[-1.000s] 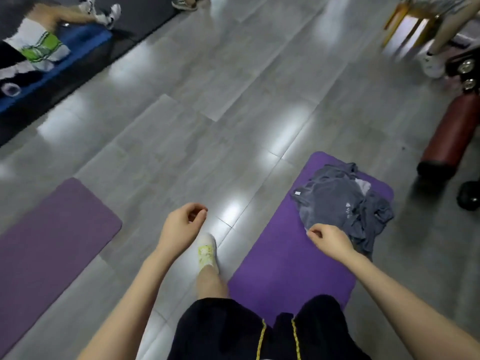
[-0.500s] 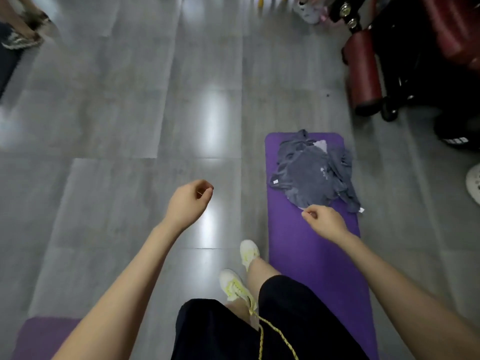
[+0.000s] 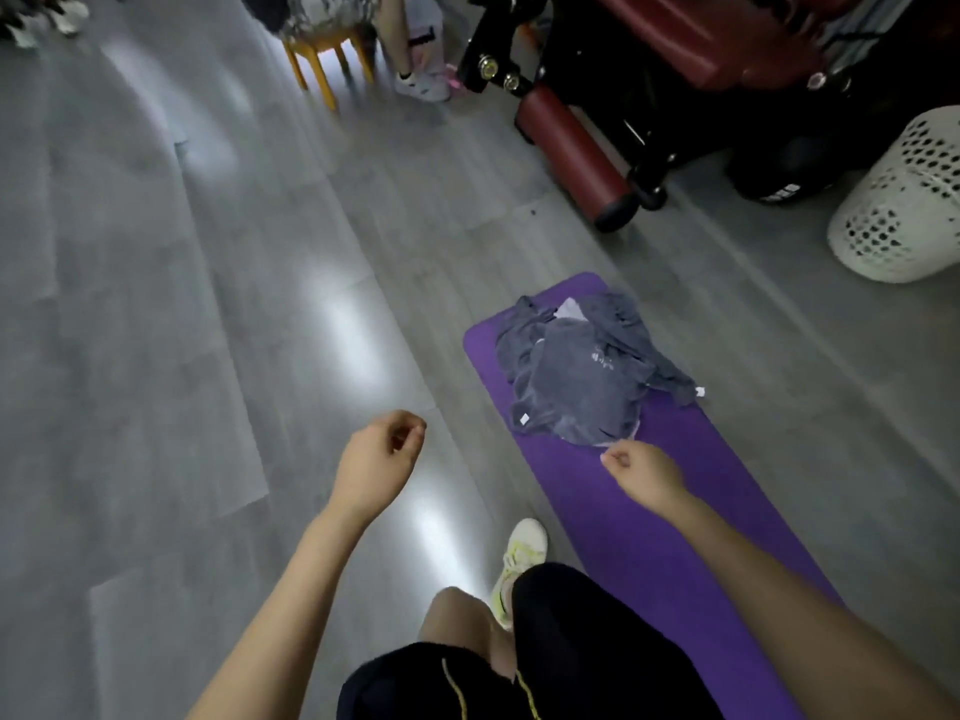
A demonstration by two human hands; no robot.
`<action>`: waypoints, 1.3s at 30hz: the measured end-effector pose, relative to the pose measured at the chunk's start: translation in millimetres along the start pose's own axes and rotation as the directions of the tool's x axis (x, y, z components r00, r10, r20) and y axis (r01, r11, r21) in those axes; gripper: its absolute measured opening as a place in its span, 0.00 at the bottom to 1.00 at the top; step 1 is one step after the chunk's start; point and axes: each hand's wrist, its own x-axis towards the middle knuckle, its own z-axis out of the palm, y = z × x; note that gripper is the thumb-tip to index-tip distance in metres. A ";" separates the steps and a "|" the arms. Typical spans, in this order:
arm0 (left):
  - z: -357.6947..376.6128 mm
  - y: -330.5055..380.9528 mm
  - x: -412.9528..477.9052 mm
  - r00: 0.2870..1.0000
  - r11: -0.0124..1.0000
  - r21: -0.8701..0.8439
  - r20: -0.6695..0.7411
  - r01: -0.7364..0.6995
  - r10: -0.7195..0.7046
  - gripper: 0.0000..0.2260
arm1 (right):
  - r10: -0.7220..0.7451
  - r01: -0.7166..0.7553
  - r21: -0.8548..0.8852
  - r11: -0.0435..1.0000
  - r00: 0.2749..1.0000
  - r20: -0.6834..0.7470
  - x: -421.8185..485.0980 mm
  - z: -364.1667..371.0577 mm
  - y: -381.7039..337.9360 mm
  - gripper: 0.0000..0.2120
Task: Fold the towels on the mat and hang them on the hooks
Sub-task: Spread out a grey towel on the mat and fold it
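Nearest the viewer, both hands hang empty above the floor: left hand (image 3: 376, 462) loosely curled over bare floor, right hand (image 3: 644, 472) with fingers (image 3: 610, 459) pinched together just short of the towels (image 3: 582, 376). These lie crumpled in a grey heap at the far end of the purple mat (image 3: 649, 522). Judged step: approach, folding not begun. Next: take a towel's edge and spread it flat. No hooks are visible.
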 end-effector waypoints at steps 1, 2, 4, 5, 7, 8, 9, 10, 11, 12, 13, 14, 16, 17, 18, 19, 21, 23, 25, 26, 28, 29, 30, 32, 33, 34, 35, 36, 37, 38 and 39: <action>-1.3 2.3 14.3 1.000 1.000 0.014 0.009 -0.013 0.013 0.06 | 0.022 -0.022 0.013 1.000 1.000 -0.004 5.8 0.4 -1.2 0.11; -0.6 4.2 29.4 1.000 0.999 0.024 0.022 -0.023 0.022 0.05 | 0.047 -0.047 0.036 0.998 0.999 -0.009 11.7 0.9 -2.0 0.11; 6.9 7.0 57.0 0.997 0.998 0.040 0.075 -0.038 0.035 0.05 | 0.103 -0.100 0.081 0.992 0.994 -0.023 19.6 2.2 -0.8 0.11; 13.3 9.0 70.3 0.993 0.997 0.052 0.109 -0.051 0.045 0.05 | 0.135 -0.131 0.095 0.987 0.990 -0.035 22.1 3.2 0.5 0.11; 30.3 13.4 99.2 0.982 0.994 0.075 0.177 -0.077 0.063 0.06 | 0.192 -0.183 0.121 0.976 0.979 -0.068 28.5 4.9 3.4 0.12; 41.5 15.1 114.6 0.976 0.992 0.082 0.205 -0.092 0.073 0.06 | 0.216 -0.204 0.135 0.970 0.972 -0.087 33.1 6.1 5.5 0.12; 54.7 16.5 130.3 0.970 0.989 0.091 0.228 -0.113 0.090 0.05 | 0.240 -0.224 0.142 0.964 0.965 -0.108 39.3 8.4 8.5 0.12; 69.8 17.0 146.6 0.964 0.986 0.102 0.247 -0.131 0.103 0.05 | 0.264 -0.245 0.147 0.958 0.956 -0.128 47.8 12.0 12.7 0.12; 86.4 16.0 163.1 0.958 0.982 0.116 0.265 -0.147 0.112 0.05 | 0.284 -0.263 0.147 0.954 0.948 -0.145 57.4 17.0 17.8 0.12; 105.2 13.2 180.3 0.953 0.978 0.130 0.279 -0.162 0.121 0.05 | 0.301 -0.279 0.150 0.949 0.940 -0.160 69.6 23.7 24.4 0.12; 126.7 8.1 198.7 0.948 0.973 0.144 0.288 -0.181 0.134 0.06 | 0.312 -0.284 0.164 0.945 0.934 -0.175 84.0 31.2 32.1 0.12; 148.9 2.3 216.1 0.944 0.967 0.160 0.297 -0.197 0.143 0.06 | 0.322 -0.287 0.189 0.939 0.927 -0.191 99.6 39.3 40.7 0.12; 197.8 -13.0 247.3 0.935 0.960 0.167 0.317 -0.223 0.162 0.06 | 0.350 -0.297 0.239 0.925 0.910 -0.224 132.5 57.4 60.9 0.12; 223.6 -21.8 260.7 0.928 0.961 0.158 0.333 -0.228 0.165 0.05 | 0.362 -0.299 0.261 0.918 0.901 -0.240 148.1 67.3 71.9 0.12; 249.2 -31.0 273.7 0.923 0.964 0.149 0.351 -0.219 0.155 0.05 | 0.371 -0.295 0.285 0.912 0.890 -0.267 165.1 78.4 83.9 0.12; 275.8 -42.3 287.5 0.921 0.968 0.142 0.361 -0.209 0.146 0.05 | 0.378 -0.287 0.305 0.908 0.877 -0.298 182.1 90.3 96.6 0.11; 327.0 -66.2 315.3 0.932 0.978 0.127 0.344 -0.163 0.110 0.06 | 0.380 -0.261 0.334 0.906 0.849 -0.366 218.3 116.7 121.9 0.10; 378.0 -92.0 345.6 0.949 0.981 0.115 0.295 -0.155 0.115 0.07 | 0.356 -0.214 0.346 0.914 0.832 -0.425 259.5 146.2 149.8 0.09; 427.8 -116.7 375.0 0.957 0.972 0.158 0.260 -0.172 0.127 0.11 | 0.329 -0.176 0.352 0.919 0.833 -0.444 303.4 177.9 177.9 0.09; 452.1 -129.1 389.5 0.962 0.967 0.184 0.242 -0.175 0.128 0.13 | 0.316 -0.156 0.355 0.922 0.832 -0.455 325.1 193.8 191.2 0.10; 498.5 -155.1 417.3 0.975 0.959 0.238 0.196 -0.152 0.106 0.17 | 0.293 -0.119 0.357 0.927 0.822 -0.488 365.6 226.4 217.0 0.11; 520.6 -169.1 431.3 0.983 0.959 0.260 0.169 -0.117 0.075 0.18 | 0.281 -0.100 0.355 0.930 0.816 -0.505 383.5 241.8 229.2 0.11; 540.8 -182.2 444.7 0.990 0.960 0.272 0.141 -0.068 0.030 0.19 | 0.262 -0.081 0.342 0.936 0.811 -0.523 400.6 256.4 241.7 0.12; 577.8 -204.9 470.6 0.995 0.968 0.250 0.093 -0.005 -0.019 0.20 | 0.211 -0.042 0.299 0.953 0.802 -0.559 431.8 283.3 267.4 0.13; 594.2 -213.5 481.7 0.998 0.978 0.210 0.063 -0.010 -0.003 0.19 | 0.187 -0.024 0.279 0.960 0.797 -0.575 445.6 295.0 279.7 0.13; 608.1 -220.8 490.9 0.999 0.988 0.154 0.025 -0.034 0.031 0.18 | 0.171 -0.011 0.266 0.964 0.790 -0.589 458.1 306.4 291.1 0.14; 619.0 -226.5 497.8 0.997 0.994 0.090 -0.021 -0.069 0.071 0.17 | 0.169 -0.004 0.264 0.965 0.778 -0.605 469.0 316.5 301.0 0.15; 627.0 -231.1 503.1 0.992 0.993 0.036 -0.063 -0.111 0.113 0.15 | 0.184 -0.002 0.281 0.960 0.761 -0.622 477.3 326.1 309.4 0.16; 631.3 -235.0 506.3 0.980 0.986 0.012 -0.105 -0.168 0.168 0.14 | 0.208 0.002 0.314 0.950 0.744 -0.635 482.0 334.8 315.3 0.17; 633.0 -238.0 508.1 0.956 0.966 0.015 -0.144 -0.257 0.257 0.12 | 0.230 0.013 0.348 0.937 0.729 -0.645 482.9 341.8 319.0 0.18; 632.6 -238.5 508.2 0.908 0.924 0.047 -0.172 -0.381 0.383 0.11 | 0.240 0.027 0.370 0.929 0.717 -0.655 481.0 347.3 321.4 0.18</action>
